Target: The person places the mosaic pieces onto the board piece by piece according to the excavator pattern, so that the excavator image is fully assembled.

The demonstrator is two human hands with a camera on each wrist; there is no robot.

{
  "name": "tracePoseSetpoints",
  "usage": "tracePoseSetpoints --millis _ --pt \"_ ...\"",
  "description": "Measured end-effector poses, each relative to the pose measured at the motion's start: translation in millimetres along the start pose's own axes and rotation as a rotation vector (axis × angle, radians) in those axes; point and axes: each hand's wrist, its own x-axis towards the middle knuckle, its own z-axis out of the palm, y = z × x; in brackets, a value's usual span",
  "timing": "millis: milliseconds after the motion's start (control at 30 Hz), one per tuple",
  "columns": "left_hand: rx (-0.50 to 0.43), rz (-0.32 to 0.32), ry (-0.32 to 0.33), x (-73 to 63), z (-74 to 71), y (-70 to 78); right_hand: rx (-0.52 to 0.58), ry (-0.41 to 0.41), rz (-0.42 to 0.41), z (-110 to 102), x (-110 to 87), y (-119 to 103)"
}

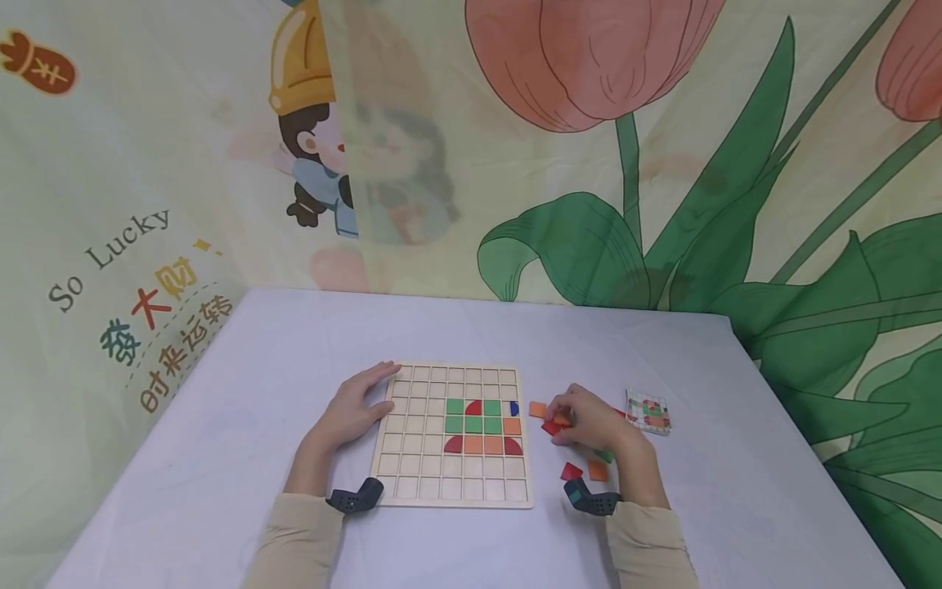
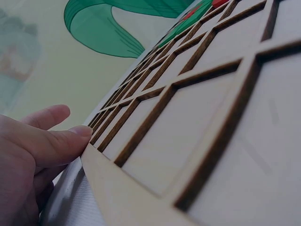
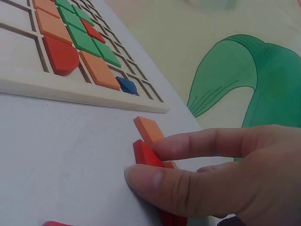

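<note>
A wooden grid board (image 1: 417, 476) lies flat, with several green, orange, red and blue pieces set in its right half. At the board's left side rests my left hand (image 1: 361, 407); its thumb (image 2: 77, 134) touches the frame's edge in the left wrist view, the fingers extended. My right hand (image 1: 589, 419) is over a small group of loose pieces to the right of the board. In the right wrist view, thumb and index finger pinch a red piece (image 3: 146, 154). An orange square tile (image 3: 149, 129) lies just beyond it, and more pieces sit partly hidden under the hand.
A small card (image 1: 648, 411) with a coloured grid pattern lies beyond my right wrist. Nearer me are a loose red piece (image 1: 571, 472), an orange square (image 1: 598, 470) and a green piece (image 1: 605, 456). A printed cloth (image 1: 412, 164) hangs behind the white-covered table (image 1: 456, 548).
</note>
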Motion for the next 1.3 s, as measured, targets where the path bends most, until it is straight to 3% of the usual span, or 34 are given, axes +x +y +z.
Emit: tracePoseSetpoints --millis 467,700,833,1100,1300 --pt "0.013 -0.007 -0.001 0.4 -0.5 1.1 0.171 0.027 -0.004 -3 3.0 -2" --pt "0.007 -0.008 -0.004 0.8 -0.2 0.3 0.208 0.018 -0.109 -2 1.9 -5" --pt "0.011 -0.006 -0.002 0.5 -0.3 0.1 0.235 -0.013 -0.154 0 2.8 -7" --pt "0.010 -0.026 -0.008 -0.9 -2.0 4.7 0.260 -0.061 -0.147 2 2.7 -10" --pt "0.019 -0.029 -0.007 -1.2 -3.3 6.3 0.259 -0.197 -0.184 4 0.2 -18"
